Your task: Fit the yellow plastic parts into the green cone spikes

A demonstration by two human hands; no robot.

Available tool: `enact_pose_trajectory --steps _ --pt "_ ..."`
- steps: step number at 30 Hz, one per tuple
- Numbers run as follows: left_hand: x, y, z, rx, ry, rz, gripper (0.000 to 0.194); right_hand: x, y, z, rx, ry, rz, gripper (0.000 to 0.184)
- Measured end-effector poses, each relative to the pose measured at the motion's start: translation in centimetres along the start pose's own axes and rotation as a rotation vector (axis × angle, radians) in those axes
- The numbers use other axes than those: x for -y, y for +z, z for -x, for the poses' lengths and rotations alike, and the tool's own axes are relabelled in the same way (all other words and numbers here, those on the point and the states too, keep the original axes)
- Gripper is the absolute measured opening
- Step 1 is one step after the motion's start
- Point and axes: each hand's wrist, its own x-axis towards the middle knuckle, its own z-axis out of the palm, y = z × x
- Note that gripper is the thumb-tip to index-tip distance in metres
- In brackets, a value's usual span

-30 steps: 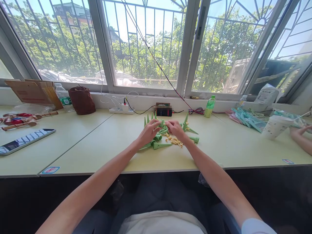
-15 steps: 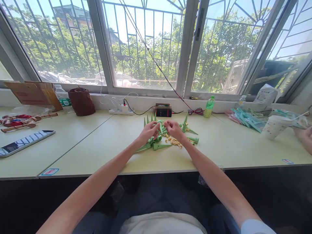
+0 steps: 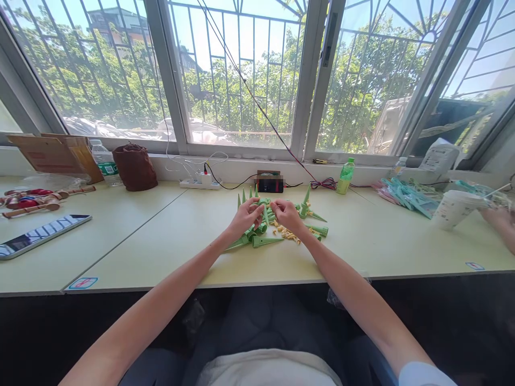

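Observation:
My left hand [image 3: 246, 216] is closed around a green plastic spike [image 3: 265, 213], its pointed end toward me. Close on the right, my right hand [image 3: 286, 214] has its fingers pinched together near the spike's wide end; whatever they hold is too small to make out. Around both hands lie several more green cone-shaped spikes [image 3: 267, 242], some on their sides. A few, such as the spike [image 3: 306, 201] beyond my right hand, stand upright. Small yellowish pieces [image 3: 290, 234] are heaped on the table below my right hand.
A phone [image 3: 270, 184] leans at the wall behind the pile. A power strip [image 3: 200, 184], a brown pouch [image 3: 134, 167] and a large phone [image 3: 44, 236] are leftward. Rightward are a green bottle [image 3: 345, 176], a white cup [image 3: 454, 210] and another person's hand [image 3: 499, 222].
My hands have stayed almost in place, still together over the pile. At the right edge, the other person's hand has shifted slightly.

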Motion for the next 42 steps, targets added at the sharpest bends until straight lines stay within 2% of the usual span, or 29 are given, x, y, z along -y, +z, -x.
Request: enact_pose_trajectory --steps 10,16,21,29,34,39,42 --pt "0.7 0.0 0.1 -0.029 0.071 -0.159 0.043 0.7 -0.2 0.2 0.018 0.076 -0.093 0.044" --pt "0.4 0.2 0.4 -0.085 0.161 -0.319 0.034 1.6 -0.3 0.3 0.062 0.174 -0.253 0.043" --pt "-0.3 0.5 0.8 -0.099 0.210 -0.357 0.028 2.0 -0.4 0.2 0.121 0.266 -0.385 0.043" --pt "-0.5 0.6 1.0 -0.121 0.251 -0.402 0.023 1.7 -0.3 0.0 0.157 0.326 -0.407 0.036" --pt "-0.4 0.5 0.8 -0.116 0.243 -0.417 0.023 1.7 -0.2 0.0 0.156 0.317 -0.457 0.037" --pt "-0.7 0.7 0.8 -0.115 0.215 -0.341 0.047 2.0 -0.3 -0.1 0.103 0.238 -0.462 0.042" --pt "-0.7 0.7 0.4 -0.128 0.191 -0.264 0.041 2.0 -0.3 -0.1 0.067 0.188 -0.413 0.045"
